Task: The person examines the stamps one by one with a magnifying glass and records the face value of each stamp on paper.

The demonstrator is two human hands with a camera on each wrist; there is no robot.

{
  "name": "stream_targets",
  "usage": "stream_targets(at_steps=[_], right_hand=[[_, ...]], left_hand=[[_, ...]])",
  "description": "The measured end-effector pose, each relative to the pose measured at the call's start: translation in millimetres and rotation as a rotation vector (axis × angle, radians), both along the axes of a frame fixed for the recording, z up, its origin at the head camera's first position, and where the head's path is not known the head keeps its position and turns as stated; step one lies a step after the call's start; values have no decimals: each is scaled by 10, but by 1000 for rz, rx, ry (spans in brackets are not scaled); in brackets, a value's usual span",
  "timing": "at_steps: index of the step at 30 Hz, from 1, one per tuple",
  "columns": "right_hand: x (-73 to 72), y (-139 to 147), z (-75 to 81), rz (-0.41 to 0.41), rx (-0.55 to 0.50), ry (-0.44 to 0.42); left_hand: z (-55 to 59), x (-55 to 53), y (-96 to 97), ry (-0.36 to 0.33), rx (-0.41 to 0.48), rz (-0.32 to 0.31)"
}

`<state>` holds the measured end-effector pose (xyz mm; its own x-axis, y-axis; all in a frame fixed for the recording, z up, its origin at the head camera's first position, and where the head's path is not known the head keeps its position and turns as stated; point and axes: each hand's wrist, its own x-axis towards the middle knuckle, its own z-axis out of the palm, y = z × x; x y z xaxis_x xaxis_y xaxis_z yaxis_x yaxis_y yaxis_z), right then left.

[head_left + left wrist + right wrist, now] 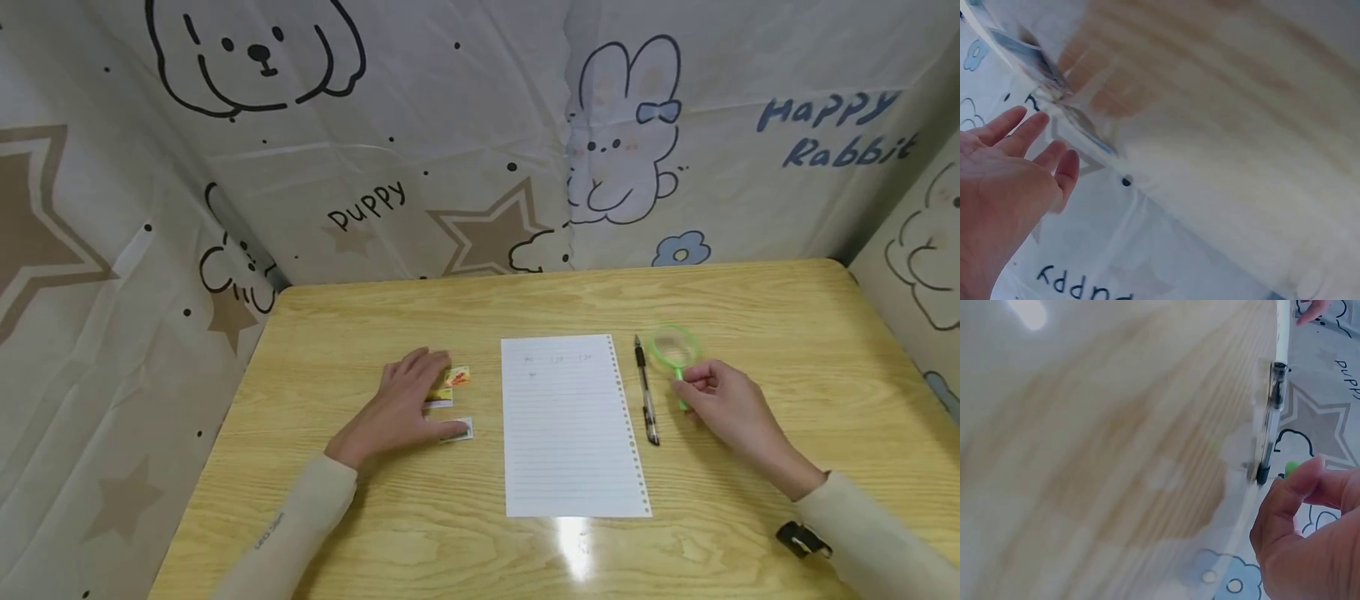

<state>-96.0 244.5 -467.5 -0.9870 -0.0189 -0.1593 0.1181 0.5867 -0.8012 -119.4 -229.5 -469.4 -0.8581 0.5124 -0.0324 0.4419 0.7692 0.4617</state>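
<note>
My left hand (405,404) is spread over several small stamp-like picture cards on the table's left half. A red-and-yellow card (458,377) shows past its fingers, a yellow one (442,398) lies between fingers and thumb, and the thumb overlaps a pale card (467,428). In the left wrist view the left hand (1013,169) has loosely extended fingers. With thumb and fingers my right hand (723,404) pinches the handle of a green magnifying glass (675,347). Only a bit of its green handle (1292,467) shows in the right wrist view.
Between the hands lies a lined sheet of paper (573,450) with faint writing at the top. A black-and-clear pen (646,396) lies between the paper and the magnifying glass. The wooden table (420,533) meets a printed cloth wall (465,125) behind and at both sides.
</note>
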Motion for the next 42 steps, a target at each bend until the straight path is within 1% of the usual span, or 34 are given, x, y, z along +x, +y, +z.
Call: stream_targets(at_steps=[5, 8, 12, 19, 23, 27, 33, 38, 42], right_hand=[[-3, 105, 1, 22, 34, -18], [-9, 136, 0, 30, 46, -29], [-19, 157, -3, 39, 61, -45], [-27, 211, 7, 51, 96, -88], [-32, 213, 9, 67, 114, -110], [-42, 218, 5, 71, 128, -113], [-53, 213, -13, 83, 146, -113], [-47, 182, -5, 82, 139, -118], [-41, 188, -1, 75, 190, -90]], left_hand=[[35, 47, 91, -16, -16, -40], [40, 64, 134, -25, -54, -63], [42, 93, 189, -13, -96, -98], [86, 138, 337, 13, -108, -208], [105, 143, 421, 50, -115, -249], [107, 133, 504, 72, -99, -268], [93, 123, 598, 35, -98, -261], [94, 126, 643, 37, -119, -260], [85, 121, 668, 41, -148, -268]])
